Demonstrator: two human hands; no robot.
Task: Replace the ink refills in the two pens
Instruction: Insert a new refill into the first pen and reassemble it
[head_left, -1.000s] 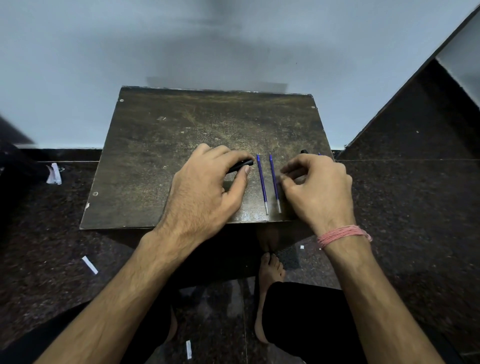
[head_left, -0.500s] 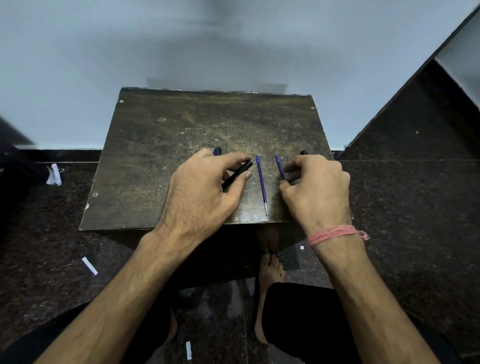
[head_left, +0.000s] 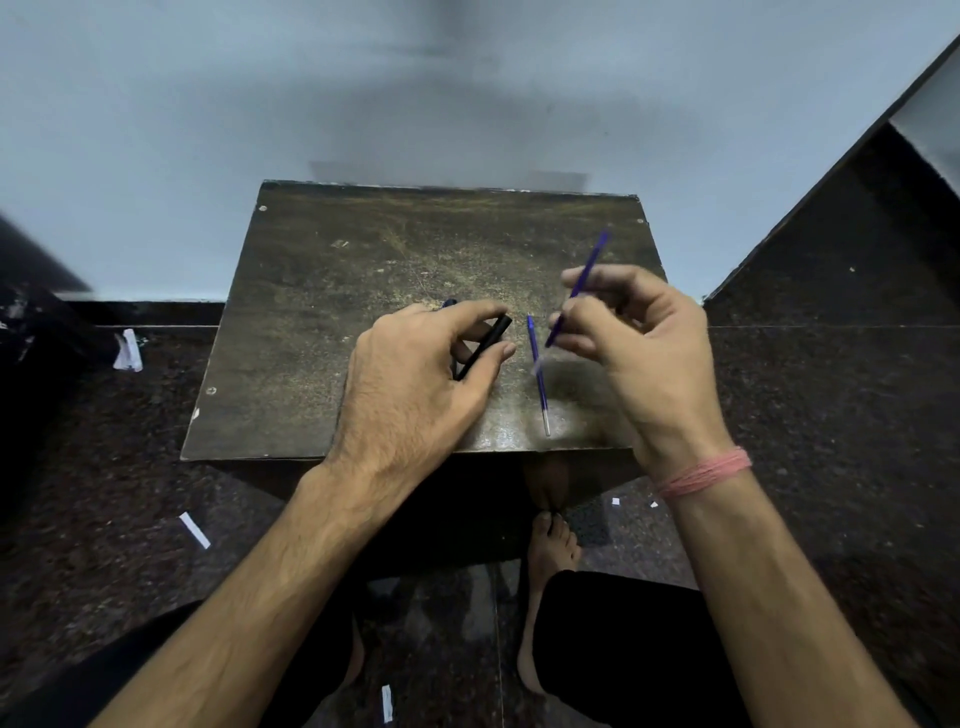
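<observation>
My left hand (head_left: 415, 384) rests on the small dark table (head_left: 322, 312) and pinches a black pen barrel (head_left: 485, 345) between thumb and index finger. A dark pen tip (head_left: 449, 303) peeks out behind its knuckles. My right hand (head_left: 634, 353) is raised above the table and holds a blue ink refill (head_left: 584, 280) tilted up to the right. A second blue refill (head_left: 538, 374) lies flat on the table between my hands, its metal tip toward the front edge.
The table stands against a pale wall, on a dark speckled floor. Scraps of white paper (head_left: 195, 530) lie on the floor to the left and below. My bare foot (head_left: 550, 545) shows under the table's front edge. A pink thread band (head_left: 706, 473) circles my right wrist.
My right hand has picked the right-hand refill off the table and lifted it, tilted. My left hand has turned the black barrel slightly; the other refill stays put.
</observation>
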